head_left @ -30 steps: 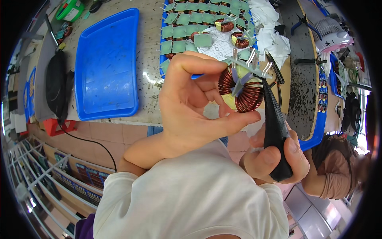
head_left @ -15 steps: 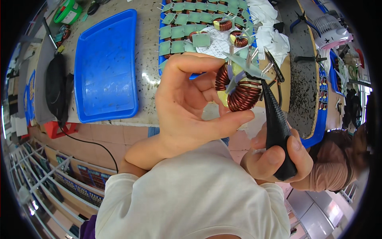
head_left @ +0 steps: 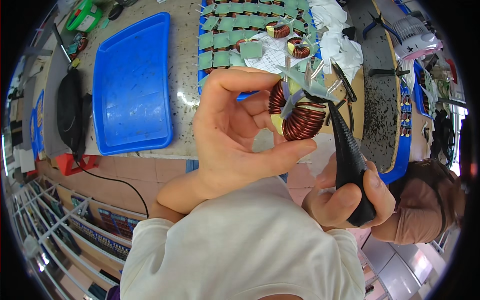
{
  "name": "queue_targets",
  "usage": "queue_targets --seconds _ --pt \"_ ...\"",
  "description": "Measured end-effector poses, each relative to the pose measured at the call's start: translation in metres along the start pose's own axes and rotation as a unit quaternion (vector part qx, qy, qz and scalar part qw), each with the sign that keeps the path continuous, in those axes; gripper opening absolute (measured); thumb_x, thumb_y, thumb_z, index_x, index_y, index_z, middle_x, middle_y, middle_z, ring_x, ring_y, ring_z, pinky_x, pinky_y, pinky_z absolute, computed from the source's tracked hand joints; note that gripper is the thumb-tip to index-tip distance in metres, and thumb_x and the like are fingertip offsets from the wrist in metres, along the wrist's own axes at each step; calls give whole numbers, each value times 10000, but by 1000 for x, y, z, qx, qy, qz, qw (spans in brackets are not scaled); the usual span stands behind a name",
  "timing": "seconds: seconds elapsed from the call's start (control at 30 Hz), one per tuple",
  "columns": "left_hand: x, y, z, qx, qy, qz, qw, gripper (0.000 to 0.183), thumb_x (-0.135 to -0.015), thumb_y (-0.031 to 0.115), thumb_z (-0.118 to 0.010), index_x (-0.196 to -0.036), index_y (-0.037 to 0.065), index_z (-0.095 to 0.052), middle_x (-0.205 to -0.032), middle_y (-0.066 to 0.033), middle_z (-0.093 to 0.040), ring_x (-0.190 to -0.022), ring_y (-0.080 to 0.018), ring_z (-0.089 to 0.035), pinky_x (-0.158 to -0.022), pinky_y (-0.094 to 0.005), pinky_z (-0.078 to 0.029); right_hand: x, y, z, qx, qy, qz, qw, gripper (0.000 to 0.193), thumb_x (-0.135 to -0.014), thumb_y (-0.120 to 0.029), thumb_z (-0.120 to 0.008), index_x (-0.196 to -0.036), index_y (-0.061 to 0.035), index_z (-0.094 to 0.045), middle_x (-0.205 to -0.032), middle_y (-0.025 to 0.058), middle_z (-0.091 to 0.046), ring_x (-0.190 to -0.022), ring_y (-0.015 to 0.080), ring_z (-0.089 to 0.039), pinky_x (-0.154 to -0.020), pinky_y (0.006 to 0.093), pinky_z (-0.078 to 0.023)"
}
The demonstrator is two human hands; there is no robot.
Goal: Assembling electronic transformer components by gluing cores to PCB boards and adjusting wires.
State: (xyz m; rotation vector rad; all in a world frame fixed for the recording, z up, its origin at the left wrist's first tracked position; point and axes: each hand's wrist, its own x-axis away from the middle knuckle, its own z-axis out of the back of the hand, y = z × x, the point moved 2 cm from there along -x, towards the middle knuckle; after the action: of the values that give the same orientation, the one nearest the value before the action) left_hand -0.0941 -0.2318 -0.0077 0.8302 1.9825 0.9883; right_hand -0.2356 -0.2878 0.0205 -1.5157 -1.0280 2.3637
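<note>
Between the thumb and fingers of my left hand point(head_left: 227, 125) is a copper-wound toroidal coil point(head_left: 304, 122), held up over the table's front edge. Yellow tape shows between its windings, and a pale green square plate point(head_left: 298, 79) sits tilted on its top. Several silvery wire leads stand up past the plate. My right hand point(head_left: 345, 197) is closed around a black tapered tool point(head_left: 344, 145) with a textured grip. The tool's narrow tip meets the plate's right edge beside the coil; whether it grips anything there I cannot tell.
An unfilled blue tray point(head_left: 132, 100) lies at left. Behind my hands, another blue tray holds rows of coils with green plates point(head_left: 235, 39) and a printed sheet point(head_left: 272, 52). Pliers point(head_left: 345, 82) and white cloths point(head_left: 340, 47) lie to the right. Another person point(head_left: 420, 210) is at far right.
The coil and left hand have shifted very slightly left, and the tool's handle slightly right and down. Both holds stay the same.
</note>
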Motion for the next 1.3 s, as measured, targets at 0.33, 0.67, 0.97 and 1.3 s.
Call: queue_targets --seconds 0.33,0.67,0.97,1.3 --pt "-1 3 -3 12 23 14 1000 654 -579 49 -745 -1092 3 -341 -1082 -142 -426 -869 -198 -530 -664 -275 -496 0 0 0 -12 4 -16 1000 364 -739 -81 -607 -1046 -78 -413 -599 80 -526 -427 172 -491 -380 270 -395" --pt "-1 -1 -3 254 12 128 959 484 -606 -118 -657 -981 -25 -365 -1011 -150 -489 -928 -195 -533 -778 -297 -467 1 5 -10 -2 53 39 998 367 -716 -55 -618 -1020 -36 -412 -583 78 -508 -403 151 -469 -348 245 -367" --pt "-2 -5 -3 272 -1 118 955 478 -599 -122 -660 -968 -24 -373 -1012 -154 -492 -921 -186 -532 -780 -295 -464 -3 5 -11 20 49 75 996 401 -698 -55 -639 -1020 -37 -401 -569 63 -498 -386 139 -449 -326 235 -342" --pt "-2 -4 -3 257 0 120 959 480 -594 -119 -667 -959 -19 -372 -1002 -157 -497 -917 -186 -536 -770 -295 -471 0 7 -12 38 52 88 994 367 -700 -61 -638 -986 -30 -410 -557 57 -483 -371 133 -430 -309 232 -310"
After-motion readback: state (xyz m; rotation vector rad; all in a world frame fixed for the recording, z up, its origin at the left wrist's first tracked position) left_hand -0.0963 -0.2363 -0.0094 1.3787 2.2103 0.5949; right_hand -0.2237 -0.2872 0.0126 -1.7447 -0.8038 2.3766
